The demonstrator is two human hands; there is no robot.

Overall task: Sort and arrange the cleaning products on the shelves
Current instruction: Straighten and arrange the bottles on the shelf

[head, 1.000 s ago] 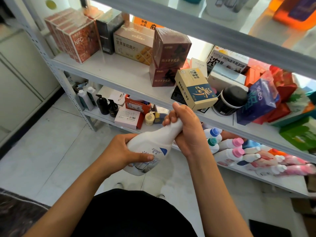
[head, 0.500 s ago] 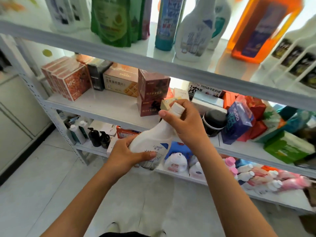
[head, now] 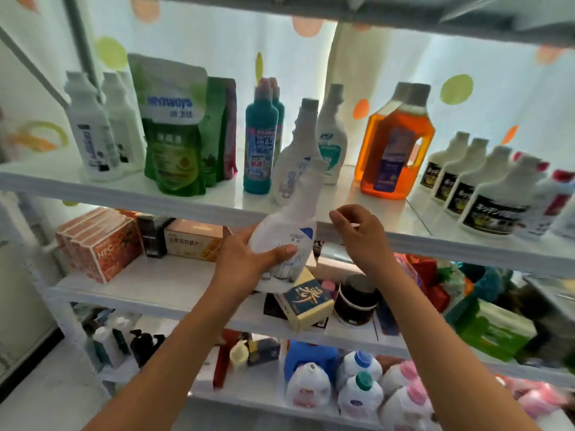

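My left hand [head: 249, 259] grips the body of a white cleaner bottle [head: 289, 225] with a blue corner on its label, held upright in front of the cleaning-product shelf [head: 466, 244]. Its neck reaches up to the shelf's level, right before a matching white bottle [head: 295, 150] that stands there. My right hand [head: 361, 237] hovers just right of the bottle at the shelf edge, off it, fingers loosely curled and empty.
On the same shelf stand white bottles [head: 90, 129], green refill pouches [head: 174, 126], a teal bottle [head: 259, 141], an orange jug [head: 395, 144] and black-labelled white bottles [head: 494, 194]. Boxes [head: 102, 247] fill the shelf below, detergent jugs [head: 357, 390] the lowest one.
The bottle has been raised from waist height up to the cleaning-product shelf. My right hand has let go of its neck and now hovers beside it. My view tilted upward.
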